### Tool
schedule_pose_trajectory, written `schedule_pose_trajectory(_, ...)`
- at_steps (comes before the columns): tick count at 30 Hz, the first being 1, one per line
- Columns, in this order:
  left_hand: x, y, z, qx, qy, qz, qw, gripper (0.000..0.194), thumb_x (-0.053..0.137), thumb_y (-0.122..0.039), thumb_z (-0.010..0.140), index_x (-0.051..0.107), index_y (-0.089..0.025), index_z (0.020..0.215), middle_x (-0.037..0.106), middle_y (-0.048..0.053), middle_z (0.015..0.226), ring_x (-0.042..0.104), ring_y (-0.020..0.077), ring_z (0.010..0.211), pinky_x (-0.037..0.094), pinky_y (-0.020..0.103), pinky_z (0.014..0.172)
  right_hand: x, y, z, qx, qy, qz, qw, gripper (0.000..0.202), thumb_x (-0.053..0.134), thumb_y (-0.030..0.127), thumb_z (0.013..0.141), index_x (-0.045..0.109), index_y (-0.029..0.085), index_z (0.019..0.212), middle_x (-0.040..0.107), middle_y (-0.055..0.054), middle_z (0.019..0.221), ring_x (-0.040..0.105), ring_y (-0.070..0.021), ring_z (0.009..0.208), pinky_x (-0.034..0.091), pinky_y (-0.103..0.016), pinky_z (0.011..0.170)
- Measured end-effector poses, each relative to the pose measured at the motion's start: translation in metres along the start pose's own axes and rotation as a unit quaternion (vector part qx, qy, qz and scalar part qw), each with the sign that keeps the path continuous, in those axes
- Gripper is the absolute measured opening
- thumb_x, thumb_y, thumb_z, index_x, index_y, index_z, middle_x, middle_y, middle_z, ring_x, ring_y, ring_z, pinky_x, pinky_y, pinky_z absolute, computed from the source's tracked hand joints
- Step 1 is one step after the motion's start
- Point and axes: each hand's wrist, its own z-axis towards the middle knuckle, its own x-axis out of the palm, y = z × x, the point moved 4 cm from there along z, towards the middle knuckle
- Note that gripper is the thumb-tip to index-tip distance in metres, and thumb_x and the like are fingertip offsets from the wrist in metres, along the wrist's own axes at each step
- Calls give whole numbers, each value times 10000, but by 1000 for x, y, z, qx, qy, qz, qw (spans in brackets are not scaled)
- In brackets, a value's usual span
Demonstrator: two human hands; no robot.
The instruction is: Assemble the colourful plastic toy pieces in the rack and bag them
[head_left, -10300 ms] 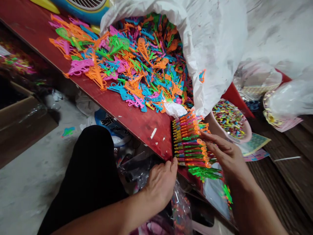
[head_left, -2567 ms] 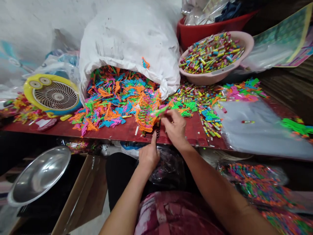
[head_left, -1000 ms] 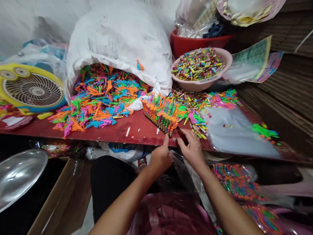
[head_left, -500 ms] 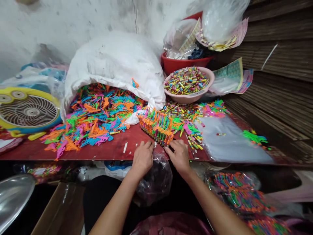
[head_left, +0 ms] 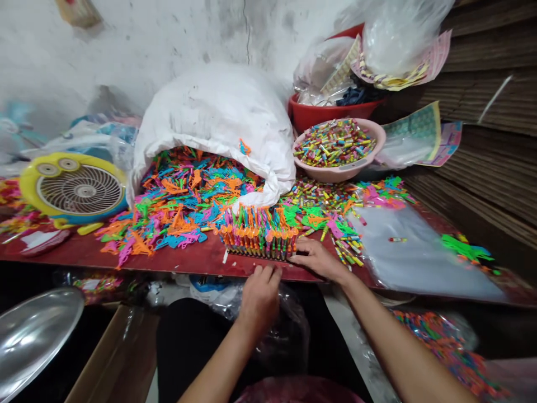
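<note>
A block of upright colourful plastic pieces with orange round tops (head_left: 260,235) stands in rows near the front edge of the red table (head_left: 168,262). My right hand (head_left: 316,258) is at its right end, fingertips touching the lower right corner, fingers partly bent. My left hand (head_left: 260,291) is just in front of the table edge, below the block and apart from it. Its fingers are curled, and what they hold, if anything, is hidden. A clear plastic bag (head_left: 289,330) hangs below, beside my left hand.
Behind lies a white sack (head_left: 218,106) spilling colourful plastic pieces (head_left: 180,218). A pink basin (head_left: 335,172) of small tubes stands at right, near clear plastic sheets (head_left: 415,252). A yellow fan (head_left: 75,187) sits left; a metal lid (head_left: 39,341) is lower left.
The block has turned from a slant to lie along the table edge. My left hand has moved down, away from it; my right hand stays at its right end. The view has shifted left.
</note>
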Motion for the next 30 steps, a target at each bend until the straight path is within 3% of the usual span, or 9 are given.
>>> schedule_pose_trajectory(4, 2, 2, -1, -6, -74, -14, 997, 512, 468, -137, 864, 563, -168, 1367, 580, 146, 1356, 537, 288, 1093, 498, 449, 921, 11, -3, 21, 5, 22, 43, 999, 269, 636, 436, 847, 693, 204, 725, 641, 3, 724, 578, -192, 772, 467, -312, 756)
schedule_pose_trajectory(7, 5, 7, 7, -15, -118, -21, 993, 540, 450, -140, 877, 506, -111, 1413, 554, 163, 1395, 482, 313, 1245, 427, 489, 1052, 16, -3, 25, 4, 20, 72, 997, 190, 624, 370, 850, 723, 208, 829, 703, -21, 851, 615, -216, 880, 487, -356, 838)
schedule_pose_trajectory(11, 14, 12, 14, -21, -113, -38, 993, 533, 449, -142, 877, 504, -75, 1402, 572, 166, 1360, 493, 302, 1258, 356, 486, 1144, 13, -6, 17, 19, -41, 78, 996, 200, 608, 304, 860, 738, 209, 979, 724, -64, 1037, 642, -227, 982, 476, -384, 911)
schedule_pose_trajectory(14, 18, 13, 16, -20, -106, -46, 993, 530, 453, -143, 869, 507, -76, 1391, 576, 163, 1343, 500, 293, 1252, 351, 481, 1159, 12, -7, 13, 33, -86, 67, 994, 179, 620, 313, 858, 743, 209, 937, 722, -61, 958, 651, -212, 907, 487, -359, 858)
schedule_pose_trajectory(25, 17, 14, 23, -23, -166, -61, 984, 432, 507, -138, 853, 573, -78, 1275, 609, 155, 1252, 511, 289, 1154, 438, 450, 1080, 14, -7, 11, 27, -125, 59, 990, 137, 663, 306, 864, 749, 202, 881, 708, -48, 885, 642, -186, 828, 494, -318, 781)
schedule_pose_trajectory(30, 11, 12, 28, -33, -153, -47, 987, 331, 516, -132, 858, 615, -109, 1173, 643, 138, 1110, 545, 269, 1020, 493, 422, 960, 16, -5, 8, -6, -163, 53, 985, 143, 657, 288, 872, 754, 206, 939, 702, -58, 925, 641, -191, 878, 497, -321, 801)
